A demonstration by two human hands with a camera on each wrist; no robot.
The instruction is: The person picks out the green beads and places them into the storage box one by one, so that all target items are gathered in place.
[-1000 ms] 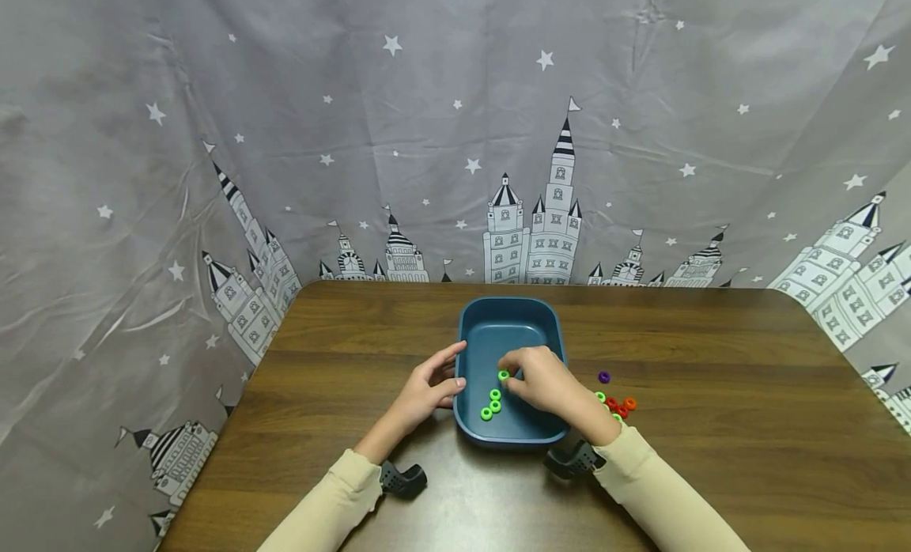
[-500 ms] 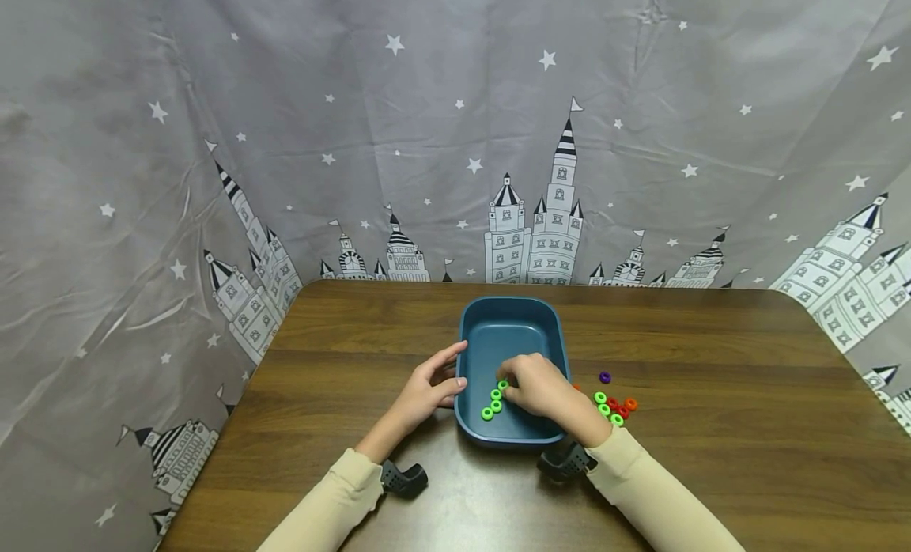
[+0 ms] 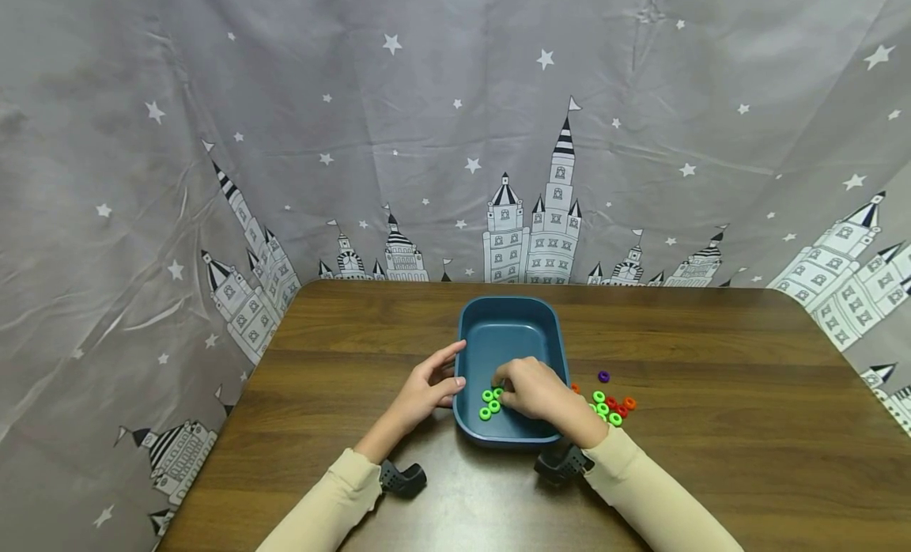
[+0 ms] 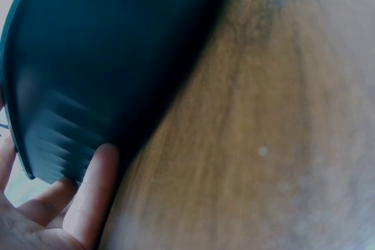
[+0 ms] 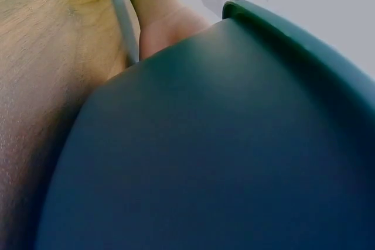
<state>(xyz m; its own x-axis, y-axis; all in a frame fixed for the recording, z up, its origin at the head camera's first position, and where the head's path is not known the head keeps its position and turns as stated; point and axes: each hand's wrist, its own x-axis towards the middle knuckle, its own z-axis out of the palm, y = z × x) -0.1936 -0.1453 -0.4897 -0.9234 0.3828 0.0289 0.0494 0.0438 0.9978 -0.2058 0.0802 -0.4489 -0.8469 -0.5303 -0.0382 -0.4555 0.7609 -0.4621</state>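
A: Looks like you're arranging those green rings (image 3: 494, 410), near left inside the blue tray (image 3: 508, 342). Your left hand (image 3: 423, 390), fingers spread, is on its left wall.

B: Yeah, and your right hand (image 3: 532, 387) bends over them, can't tell if it's pinching one. Next probably wants a light nudge, neighbours undisturbed imo.

An indoor place, but home, office or lab cannot be told.
A grey fabric curtain (image 3: 427, 77), printed with white stars (image 3: 545, 59) and black-and-white castles (image 3: 552, 240), hangs behind and beside a brown wood-grain table (image 3: 719, 362) with rounded corners.
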